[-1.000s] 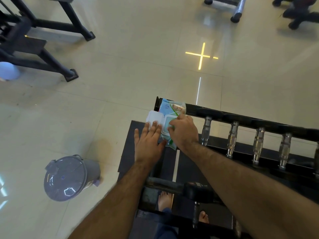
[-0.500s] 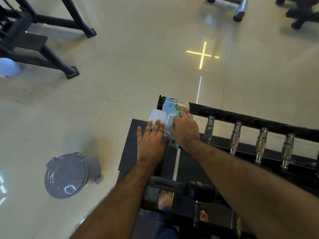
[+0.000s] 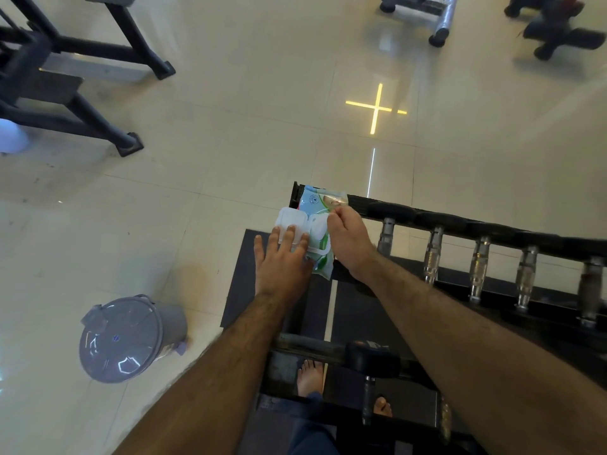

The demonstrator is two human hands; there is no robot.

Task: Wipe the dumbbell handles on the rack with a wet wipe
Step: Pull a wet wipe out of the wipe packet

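Presently we see the wet wipe pack (image 3: 317,205) lying on the left end of the dumbbell rack (image 3: 460,221), its white lid (image 3: 292,221) flipped open. Left hand (image 3: 282,261) lies flat, fingers straight, pressing the lid. Right hand (image 3: 348,238) curls at the opening, fingertips pinching; what they hold we cannot tell. Chrome dumbbell handles (image 3: 433,254) line the rack rightward. Grey bin (image 3: 128,336) on the floor, left.

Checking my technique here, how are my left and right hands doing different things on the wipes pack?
The left hand lies flat, fingers straight, pressing on the open lid; the right hand is curled, fingertips pinching at the opening of the wipes pack. The left lies lower; the right is raised. Both are at the pack on the rack's end.
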